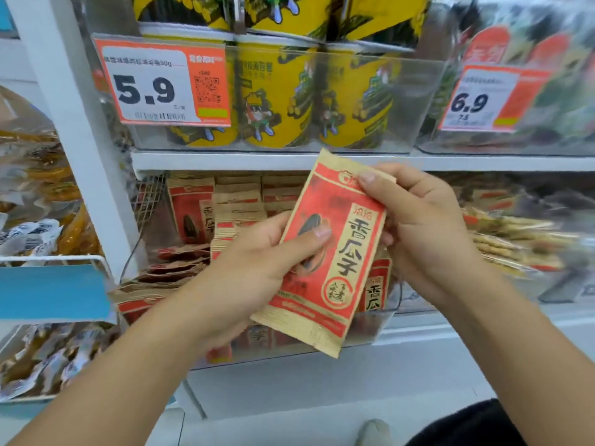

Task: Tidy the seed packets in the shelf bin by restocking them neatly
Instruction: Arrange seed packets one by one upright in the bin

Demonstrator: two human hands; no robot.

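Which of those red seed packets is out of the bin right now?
The seed packet held tilted in front of the bin, gripped by both the left hand and the right hand; the others sit stacked inside.

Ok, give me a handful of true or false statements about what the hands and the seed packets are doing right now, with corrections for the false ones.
1. Both hands hold one seed packet. True: the left hand grips its left edge, and the right hand grips its upper right part.
2. The held packet lies flat inside the bin. False: it is held tilted in front of the clear bin.
3. More packets of the same kind stand in the bin behind it. True.
4. The price tag above the left hand reads 6.9. False: it reads 5.9.
5. The shelf above holds yellow tubs. True.
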